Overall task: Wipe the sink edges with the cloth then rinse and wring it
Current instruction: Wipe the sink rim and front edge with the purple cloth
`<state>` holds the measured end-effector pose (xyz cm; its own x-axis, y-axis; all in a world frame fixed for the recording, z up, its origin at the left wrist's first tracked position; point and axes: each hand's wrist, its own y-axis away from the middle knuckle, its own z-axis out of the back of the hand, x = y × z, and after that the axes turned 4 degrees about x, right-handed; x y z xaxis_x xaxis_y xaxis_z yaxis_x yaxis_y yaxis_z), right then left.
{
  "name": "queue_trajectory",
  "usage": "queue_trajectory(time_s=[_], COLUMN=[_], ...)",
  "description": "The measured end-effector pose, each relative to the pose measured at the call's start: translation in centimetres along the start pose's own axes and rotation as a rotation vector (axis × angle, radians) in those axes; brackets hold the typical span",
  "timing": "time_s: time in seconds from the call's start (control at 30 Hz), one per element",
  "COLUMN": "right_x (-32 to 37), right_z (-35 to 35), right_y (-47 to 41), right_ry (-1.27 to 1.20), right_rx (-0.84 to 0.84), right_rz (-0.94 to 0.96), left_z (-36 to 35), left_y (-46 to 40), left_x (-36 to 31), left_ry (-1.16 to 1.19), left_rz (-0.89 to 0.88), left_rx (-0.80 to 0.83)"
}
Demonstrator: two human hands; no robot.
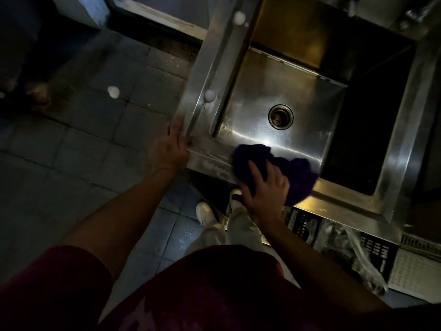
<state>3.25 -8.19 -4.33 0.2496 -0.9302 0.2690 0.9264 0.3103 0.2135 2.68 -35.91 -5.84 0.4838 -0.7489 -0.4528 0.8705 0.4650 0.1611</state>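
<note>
A deep stainless steel sink (338, 206) fills the upper right, with a round drain (280, 115) in its floor. A dark purple cloth (298, 173) lies bunched on the sink's near edge. My right hand (265, 189) presses flat on the cloth, fingers spread over it. My left hand (170, 146) rests against the sink's near left corner, fingers along the outer side of the left rim, holding nothing. The near rim left of the cloth shows pale smears. The tap is hardly visible at the top right.
Two white foam blobs (210, 95) sit on the left rim (216, 56), another on the dark tiled floor (113, 91). My feet in white shoes (205, 212) stand under the sink's front edge. Crates and a plastic bag (358, 249) lie below at the right.
</note>
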Motion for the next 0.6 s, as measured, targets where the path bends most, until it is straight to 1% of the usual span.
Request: queue_trajectory(time_s=[0.1,0.2,0.3,0.37,0.43,0.6], right_x=[4.0,6.3,6.1,4.7,2.9,-2.3], right_z=[-0.9,-1.7,-2.1,-1.6,-0.8,1.6], right_y=[-1.9,-2.7,-2.3,-2.1,-1.9,-1.7], right_ry=[0.029,0.072,0.123,0.125,0.126,0.158], right_rx=[0.020,0.039,0.057,0.069,0.079,0.117], right_rz=[0.170,0.289,0.419,0.471,0.462,0.311], left_z=[0.0,-0.1,-0.6,-0.5,-0.4,-0.4], left_y=[0.1,0.0,-0.2,-0.2,-0.1,-0.1], left_x=[-0.2,0.1,0.5,0.4,0.3,0.2], left_ry=[-0.005,-0.010,0.019,0.019,0.000,0.000], left_rz=[0.009,-0.002,-0.006,0.027,0.055,0.041], left_rx=[0.008,0.004,0.012,0.020,0.024,-0.005])
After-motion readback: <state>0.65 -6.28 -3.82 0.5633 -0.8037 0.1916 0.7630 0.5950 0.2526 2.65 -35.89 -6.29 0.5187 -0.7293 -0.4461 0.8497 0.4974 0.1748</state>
